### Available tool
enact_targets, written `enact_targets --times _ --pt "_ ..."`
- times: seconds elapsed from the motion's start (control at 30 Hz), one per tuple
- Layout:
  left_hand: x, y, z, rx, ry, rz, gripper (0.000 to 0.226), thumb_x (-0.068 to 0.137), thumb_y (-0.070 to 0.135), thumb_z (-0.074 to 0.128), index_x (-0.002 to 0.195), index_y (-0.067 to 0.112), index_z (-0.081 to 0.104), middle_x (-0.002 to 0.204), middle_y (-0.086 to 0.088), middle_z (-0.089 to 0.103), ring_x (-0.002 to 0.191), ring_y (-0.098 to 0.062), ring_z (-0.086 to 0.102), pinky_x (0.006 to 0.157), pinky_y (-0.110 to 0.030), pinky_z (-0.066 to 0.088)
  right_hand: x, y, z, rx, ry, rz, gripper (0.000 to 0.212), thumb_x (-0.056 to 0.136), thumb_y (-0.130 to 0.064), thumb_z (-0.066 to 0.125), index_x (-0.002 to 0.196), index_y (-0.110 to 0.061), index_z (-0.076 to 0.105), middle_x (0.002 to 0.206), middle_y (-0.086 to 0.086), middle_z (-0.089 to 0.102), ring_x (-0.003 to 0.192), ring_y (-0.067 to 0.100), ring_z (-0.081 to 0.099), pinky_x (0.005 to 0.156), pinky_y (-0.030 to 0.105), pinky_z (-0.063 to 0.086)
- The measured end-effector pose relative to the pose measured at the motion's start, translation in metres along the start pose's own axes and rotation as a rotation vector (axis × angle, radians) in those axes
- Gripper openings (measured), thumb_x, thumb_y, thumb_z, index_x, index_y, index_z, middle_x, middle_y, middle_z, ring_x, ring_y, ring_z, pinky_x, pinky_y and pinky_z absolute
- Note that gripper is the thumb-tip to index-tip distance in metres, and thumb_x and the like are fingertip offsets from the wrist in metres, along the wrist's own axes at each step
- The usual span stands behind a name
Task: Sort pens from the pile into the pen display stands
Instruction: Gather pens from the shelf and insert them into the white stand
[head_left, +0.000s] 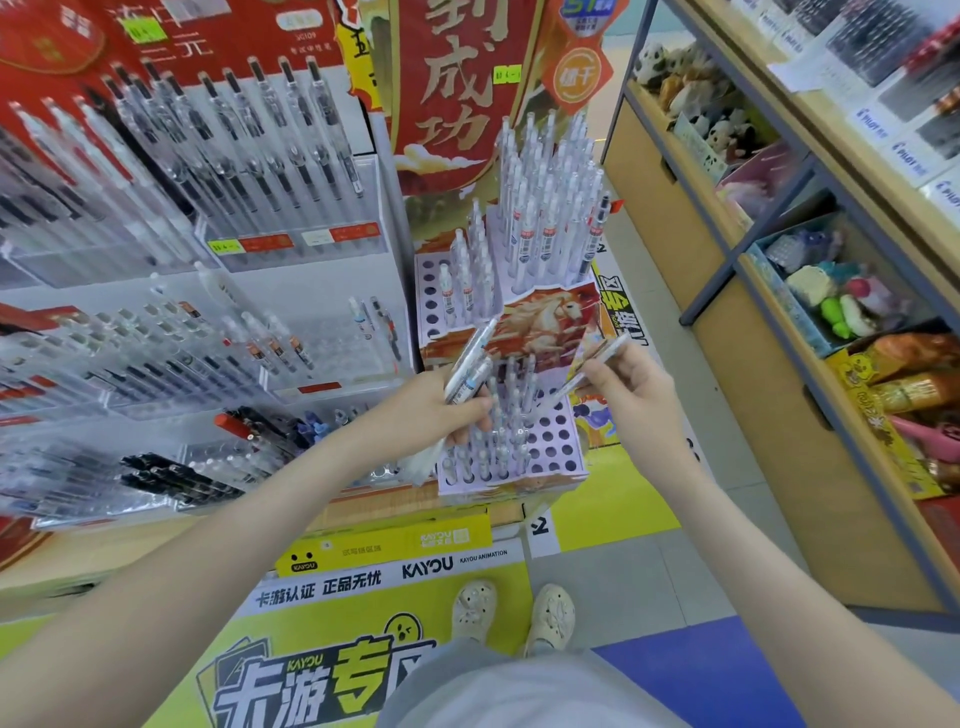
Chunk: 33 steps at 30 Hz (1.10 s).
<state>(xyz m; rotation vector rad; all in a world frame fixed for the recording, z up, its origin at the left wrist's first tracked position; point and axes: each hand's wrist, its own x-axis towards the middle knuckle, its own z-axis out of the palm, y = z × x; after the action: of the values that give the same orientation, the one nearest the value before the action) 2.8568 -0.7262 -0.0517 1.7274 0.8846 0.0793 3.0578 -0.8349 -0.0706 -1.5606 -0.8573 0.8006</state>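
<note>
The left hand (436, 410) is curled round a small bundle of pens (470, 358), thumb across the barrels. Their long axes slant from lower left, below the palm, to upper right, and the upper ends rise clear above the fingers. The right hand (634, 395) pinches a single pen (613, 347) between thumb and fingertips. It lies on much the same diagonal, one end aimed down-left towards the stand, the other up-right past the knuckles.

Both hands hover over the lowest tier of a lavender pen display stand (558, 441), which is pierced with round holes. Several holes on its left side hold upright pens. Behind a horse picture panel (550, 317), the higher tiers carry a dense cluster of standing white pens (540, 197). To the left are clear acrylic racks (291, 208) of slanted pens, and to the right are wooden shelves (769, 332) with toys.
</note>
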Motion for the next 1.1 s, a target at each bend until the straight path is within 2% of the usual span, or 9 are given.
enact_targets --times 0.13,0.27,0.4,0.47,0.57,0.77,0.93,1.03,1.1 --pt "-0.002 -0.001 0.0 -0.06 -0.018 -0.013 0.003 0.097 0.017 0.053 0.094 0.016 0.054 0.076 0.007 0.069 0.053 -0.007 0.054 0.061 -0.026 0.05 -0.002 0.014 0.006 -0.206 -0.064 -0.007 0.012 0.095 -0.012 0.053 0.088 -0.002 0.054 0.085 0.021 0.061 0.078 0.035 0.056 0.074 0.045 0.047" --pt "-0.004 0.001 0.0 -0.096 -0.016 -0.018 0.007 0.098 0.015 0.052 0.091 0.015 0.055 0.077 0.002 0.069 0.053 -0.008 0.054 0.061 -0.026 0.05 0.0 0.026 0.011 -0.379 -0.134 -0.055 0.018 0.094 -0.015 0.055 0.084 -0.001 0.049 0.073 0.017 0.055 0.064 0.024 0.044 0.059 0.031 0.033" --pt "-0.005 -0.001 0.0 -0.112 0.002 -0.021 0.007 0.098 0.013 0.052 0.092 0.014 0.056 0.075 0.001 0.066 0.054 -0.008 0.056 0.061 -0.025 0.05 0.007 0.04 0.013 -0.478 -0.217 -0.046 0.015 0.095 -0.016 0.055 0.088 -0.002 0.052 0.073 0.018 0.056 0.067 0.033 0.049 0.061 0.042 0.038" --pt "-0.006 -0.001 0.0 -0.119 0.005 -0.023 0.006 0.098 0.013 0.053 0.092 0.015 0.056 0.074 0.001 0.065 0.055 -0.008 0.056 0.062 -0.026 0.051 0.008 0.044 0.016 -0.543 -0.277 -0.05 0.01 0.094 -0.014 0.055 0.089 -0.006 0.054 0.072 0.009 0.057 0.066 0.028 0.05 0.063 0.041 0.04" --pt "-0.006 0.0 0.001 -0.143 0.004 -0.035 0.007 0.097 0.012 0.054 0.091 0.014 0.057 0.07 0.004 0.066 0.057 -0.01 0.058 0.066 -0.028 0.053 0.008 0.049 0.023 -0.582 -0.326 -0.045 0.009 0.094 -0.013 0.056 0.1 -0.006 0.057 0.084 0.001 0.062 0.078 0.025 0.058 0.072 0.041 0.048" --pt "-0.007 0.003 0.002 -0.191 -0.023 -0.021 0.009 0.096 0.011 0.055 0.093 0.009 0.063 0.071 0.003 0.071 0.061 -0.01 0.063 0.068 -0.027 0.056 0.01 0.051 0.024 -0.566 -0.295 0.064 0.022 0.093 -0.017 0.059 0.11 -0.015 0.045 0.099 0.002 0.065 0.087 0.021 0.061 0.075 0.038 0.05" --pt "-0.007 0.008 0.004 -0.242 -0.047 -0.016 0.009 0.095 0.011 0.057 0.094 0.011 0.066 0.077 0.001 0.073 0.062 -0.011 0.064 0.067 -0.025 0.056 -0.003 0.016 0.018 -0.388 -0.127 -0.099 0.025 0.09 -0.022 0.062 0.112 -0.024 0.05 0.094 -0.007 0.058 0.085 0.002 0.054 0.071 0.012 0.041" --pt "-0.006 0.015 0.008 -0.237 -0.086 0.013 0.008 0.093 0.012 0.06 0.098 0.011 0.066 0.083 -0.003 0.073 0.063 -0.013 0.064 0.065 -0.025 0.054 -0.011 -0.014 0.023 -0.226 -0.236 -0.094 0.021 0.092 -0.02 0.059 0.11 -0.031 0.057 0.098 -0.013 0.062 0.088 -0.002 0.057 0.076 0.014 0.045" --pt "-0.004 0.02 0.01 -0.218 -0.119 0.031 0.009 0.092 0.012 0.061 0.1 0.011 0.065 0.089 -0.009 0.074 0.065 -0.015 0.066 0.066 -0.027 0.056 -0.012 -0.022 0.029 -0.157 -0.321 -0.03 0.014 0.092 -0.016 0.059 0.098 -0.029 0.061 0.091 -0.01 0.065 0.082 0.003 0.06 0.075 0.018 0.049"
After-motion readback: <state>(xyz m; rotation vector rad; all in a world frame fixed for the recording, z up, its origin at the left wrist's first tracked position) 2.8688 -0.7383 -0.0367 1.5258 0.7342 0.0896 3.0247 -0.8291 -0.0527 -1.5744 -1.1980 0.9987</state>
